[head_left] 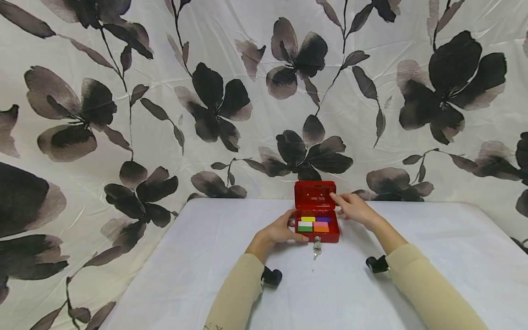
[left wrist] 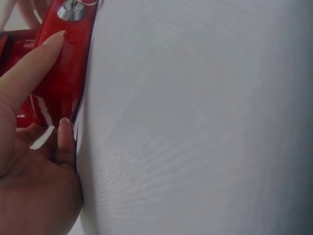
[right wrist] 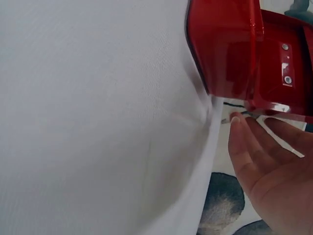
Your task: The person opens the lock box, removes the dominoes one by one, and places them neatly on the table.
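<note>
A small red cash box stands at the table's far edge with its lid raised. Inside lie several coloured blocks, among them a yellow one, a white one and an orange one. Keys hang from the lock on its front. My left hand grips the box's left end, thumb along the front wall and fingers at the side. At the lid's right edge, my right hand has its thumb on the inner face, with fingers by the edge.
The box stands on a white-covered table. Close behind the table hangs a white cloth with dark flowers. Black wrist devices are worn at both sleeves.
</note>
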Demonstrator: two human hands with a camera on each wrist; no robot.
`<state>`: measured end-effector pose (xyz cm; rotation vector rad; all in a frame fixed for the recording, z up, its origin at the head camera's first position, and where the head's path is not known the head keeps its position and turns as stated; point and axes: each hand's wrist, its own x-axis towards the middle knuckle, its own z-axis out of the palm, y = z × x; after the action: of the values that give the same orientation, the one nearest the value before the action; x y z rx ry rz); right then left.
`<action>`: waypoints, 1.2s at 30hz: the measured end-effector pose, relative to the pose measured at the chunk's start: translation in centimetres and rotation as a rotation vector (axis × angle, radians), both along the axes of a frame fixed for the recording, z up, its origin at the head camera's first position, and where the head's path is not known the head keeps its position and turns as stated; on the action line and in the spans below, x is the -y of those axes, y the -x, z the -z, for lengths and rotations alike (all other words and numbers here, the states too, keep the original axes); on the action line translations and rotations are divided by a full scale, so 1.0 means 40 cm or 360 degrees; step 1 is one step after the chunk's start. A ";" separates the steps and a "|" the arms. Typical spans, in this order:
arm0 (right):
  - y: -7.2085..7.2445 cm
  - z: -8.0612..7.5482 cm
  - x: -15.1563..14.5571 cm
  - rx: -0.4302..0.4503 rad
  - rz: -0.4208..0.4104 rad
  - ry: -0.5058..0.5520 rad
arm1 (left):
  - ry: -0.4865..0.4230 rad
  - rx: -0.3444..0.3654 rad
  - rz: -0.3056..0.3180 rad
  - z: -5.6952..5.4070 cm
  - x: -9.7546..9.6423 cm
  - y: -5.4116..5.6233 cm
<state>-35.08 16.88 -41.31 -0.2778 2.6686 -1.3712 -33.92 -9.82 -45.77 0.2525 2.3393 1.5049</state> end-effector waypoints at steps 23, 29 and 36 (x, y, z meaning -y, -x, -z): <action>-0.057 0.000 -0.004 -0.0391 -0.0178 -0.0266 | 0.0001 -0.0003 0.0027 -0.006 0.001 0.001; -0.057 0.006 0.013 -0.0410 -0.0262 -0.0347 | 0.0027 -0.0005 0.0013 -0.009 0.001 -0.001; -0.045 0.017 0.032 -0.0429 -0.0319 -0.0432 | 0.0011 0.0004 0.0011 -0.010 0.001 -0.005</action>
<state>-33.29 15.59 -41.99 -0.7207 2.8987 -0.9600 -33.71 -9.87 -45.37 0.2567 2.3390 1.4924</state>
